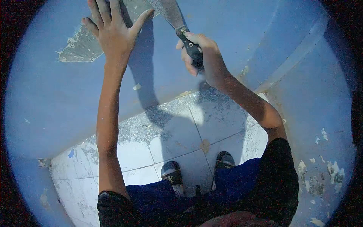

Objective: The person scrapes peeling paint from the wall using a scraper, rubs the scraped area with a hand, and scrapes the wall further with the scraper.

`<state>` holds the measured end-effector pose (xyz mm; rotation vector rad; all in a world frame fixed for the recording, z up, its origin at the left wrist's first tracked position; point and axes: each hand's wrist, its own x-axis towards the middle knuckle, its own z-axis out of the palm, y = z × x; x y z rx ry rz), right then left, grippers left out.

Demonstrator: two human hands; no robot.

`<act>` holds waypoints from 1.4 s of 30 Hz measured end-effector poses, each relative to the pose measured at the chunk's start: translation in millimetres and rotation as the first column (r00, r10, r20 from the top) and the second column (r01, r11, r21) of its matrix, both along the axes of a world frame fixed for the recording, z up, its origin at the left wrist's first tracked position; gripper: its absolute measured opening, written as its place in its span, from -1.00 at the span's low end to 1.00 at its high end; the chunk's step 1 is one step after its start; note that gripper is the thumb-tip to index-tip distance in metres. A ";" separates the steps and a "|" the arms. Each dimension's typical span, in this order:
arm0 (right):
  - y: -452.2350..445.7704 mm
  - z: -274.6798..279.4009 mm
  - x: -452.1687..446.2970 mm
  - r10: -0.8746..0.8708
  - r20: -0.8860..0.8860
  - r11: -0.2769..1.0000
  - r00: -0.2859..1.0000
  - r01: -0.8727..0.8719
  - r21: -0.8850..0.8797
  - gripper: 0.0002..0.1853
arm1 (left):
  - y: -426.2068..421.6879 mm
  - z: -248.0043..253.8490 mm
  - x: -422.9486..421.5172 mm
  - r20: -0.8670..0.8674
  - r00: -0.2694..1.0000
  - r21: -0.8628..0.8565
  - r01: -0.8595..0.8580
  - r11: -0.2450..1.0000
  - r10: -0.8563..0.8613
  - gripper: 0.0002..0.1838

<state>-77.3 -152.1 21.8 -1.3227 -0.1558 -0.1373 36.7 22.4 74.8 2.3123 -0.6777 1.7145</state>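
My right hand (200,56) is wrapped round the black handle of a putty knife (170,13). Its broad, dusty metal blade points up and left against the blue wall (223,22), and the blade's far edge runs out of view at the top. My left hand (115,32) lies with fingers spread on the wall, left of the blade. Around and under that hand is a bare grey patch (81,47) with ragged edges where the blue paint is gone. Part of the patch is hidden behind my fingers.
White floor tiles (138,155) lie below, strewn with grey flakes and dust along the wall's foot. My feet in sandals (172,172) stand on them. To the right, another blue wall (321,125) has peeled spots; a corner edge runs between.
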 end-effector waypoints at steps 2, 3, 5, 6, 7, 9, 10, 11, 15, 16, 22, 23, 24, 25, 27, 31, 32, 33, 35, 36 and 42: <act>-0.5 -1.6 0.2 -0.008 -0.003 1.000 1.000 0.008 0.006 -0.58 | 0.0 -0.2 1.6 0.007 1.000 0.000 0.017 1.000 -0.017 0.03; -0.2 -2.9 0.0 -0.019 -0.009 1.000 1.000 0.019 0.002 -0.58 | 0.0 -3.9 5.1 0.018 0.998 0.000 0.063 0.998 -0.063 0.05; -0.5 -4.4 1.1 -0.032 -0.037 0.999 0.999 0.033 0.013 -0.57 | 2.9 -10.1 20.2 0.079 0.988 -0.004 0.134 0.991 -0.133 0.10; -1.4 -6.3 2.1 -0.027 -0.038 0.999 0.999 0.028 0.025 -0.57 | 4.3 -5.4 25.9 0.104 0.985 -0.012 0.136 0.991 -0.135 0.10; -0.4 -5.2 3.2 -0.018 -0.052 0.999 0.998 0.020 0.043 -0.56 | 3.1 -7.0 24.3 0.116 0.984 -0.014 0.136 0.991 -0.134 0.09; 3.3 -0.5 3.4 -0.037 -0.057 0.999 0.998 0.038 0.008 -0.57 | 4.0 -4.1 20.1 0.094 0.987 -0.012 0.135 0.991 -0.133 0.06; 5.7 -0.6 2.0 -0.055 -0.076 0.998 0.996 0.055 -0.011 -0.57 | 2.7 -4.5 18.5 0.072 0.988 -0.018 0.139 0.990 -0.137 0.05; 10.5 -2.4 1.4 -0.052 -0.081 0.999 0.995 0.051 -0.014 -0.57 | 3.6 -8.2 16.5 0.039 0.988 -0.027 0.148 0.989 -0.147 0.03; 18.6 2.0 -2.3 -0.094 -0.074 0.994 0.993 0.088 -0.070 -0.58 | 7.9 2.0 -1.0 -0.128 0.986 0.022 0.108 0.994 -0.104 -0.03; 18.7 3.7 -4.3 -0.117 -0.072 0.990 0.991 0.110 -0.093 -0.58 | 7.9 2.4 -1.2 -0.133 0.985 0.021 0.116 0.993 -0.112 -0.03; 18.7 1.0 -3.1 -0.078 -0.071 0.997 0.994 0.077 -0.021 -0.61 | 6.3 -1.3 -1.5 -0.142 0.982 0.037 0.135 0.990 -0.128 -0.06; 17.3 3.2 -2.3 -0.078 -0.055 0.997 0.995 0.077 -0.029 -0.62 | 5.6 -2.2 -1.2 -0.138 0.983 0.041 0.127 0.991 -0.120 -0.06; 15.2 6.2 -1.2 -0.077 -0.037 0.996 0.996 0.076 -0.036 -0.62 | 5.1 -0.9 -1.4 -0.131 0.985 0.044 0.118 0.992 -0.111 -0.06; 14.0 8.6 -0.3 -0.074 -0.021 0.996 0.997 0.073 -0.044 -0.63 | 5.0 0.7 -0.7 -0.126 0.986 0.046 0.114 0.992 -0.108 -0.06; 15.4 16.1 -7.8 -0.036 -0.036 0.999 0.999 0.035 -0.015 -0.63 | 4.9 -1.4 -2.8 -0.135 0.986 0.051 0.109 0.993 -0.101 -0.06; 29.7 3.0 -7.9 -0.109 -0.137 0.994 0.985 0.106 -0.028 -0.67 | 5.0 -2.7 -0.6 -0.105 0.991 0.078 0.093 0.993 -0.084 -0.05; 28.4 5.4 -1.5 -0.081 -0.114 0.997 0.990 0.080 -0.013 -0.67 | 7.2 -4.4 7.0 -0.109 0.990 0.074 0.097 0.993 -0.089 -0.05; 26.6 19.5 -5.7 -0.055 -0.085 0.999 0.995 0.055 -0.002 -0.67 | 6.8 -6.2 8.1 -0.107 0.990 0.065 0.103 0.993 -0.095 -0.04; 23.7 22.5 -10.3 -0.036 -0.064 0.999 0.997 0.036 0.007 -0.66 | 6.2 -12.8 17.7 -0.013 0.989 0.040 0.144 0.989 -0.144 -0.05; 23.0 20.3 -11.0 -0.041 -0.061 0.999 0.997 0.041 0.005 -0.65 | 6.6 -16.6 20.7 0.037 0.986 0.030 0.164 0.986 -0.165 -0.05; 15.7 15.5 7.9 -0.171 0.050 0.983 0.984 0.174 -0.059 -0.61 | 5.8 -18.3 21.8 0.007 0.995 0.073 0.096 0.993 -0.097 -0.05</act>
